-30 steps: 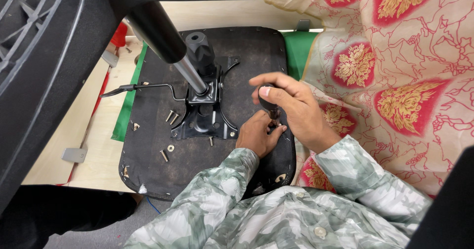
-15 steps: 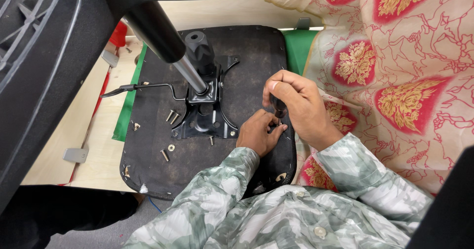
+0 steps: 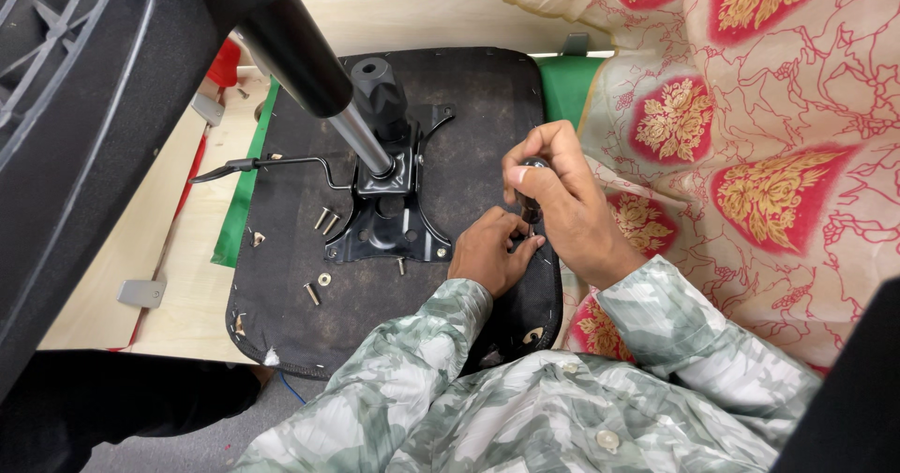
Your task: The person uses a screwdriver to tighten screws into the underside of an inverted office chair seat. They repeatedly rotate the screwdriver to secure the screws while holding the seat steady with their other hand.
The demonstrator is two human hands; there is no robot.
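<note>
An upturned black chair seat [image 3: 469,107] lies on a wooden surface, with a black metal mechanism plate [image 3: 389,225] and gas cylinder [image 3: 323,89] fixed at its middle. My right hand [image 3: 558,201] is shut on the dark handle of a screwdriver [image 3: 531,201], held upright near the seat's right edge. Just below it, my left hand [image 3: 489,257] rests on the seat with its fingers pinched around the tool's tip; what it holds there is hidden. Loose bolts [image 3: 325,220] and a washer [image 3: 324,279] lie left of the plate.
A thin lever [image 3: 253,165] sticks out left from the mechanism. Red and cream patterned cloth [image 3: 750,154] covers the right side. A green sheet [image 3: 567,84] shows behind the seat. A large black chair part [image 3: 84,135] looms at the left and top.
My right hand has shifted slightly on the screwdriver handle, its fingers regripping the top. The left hand stays at the tip.
</note>
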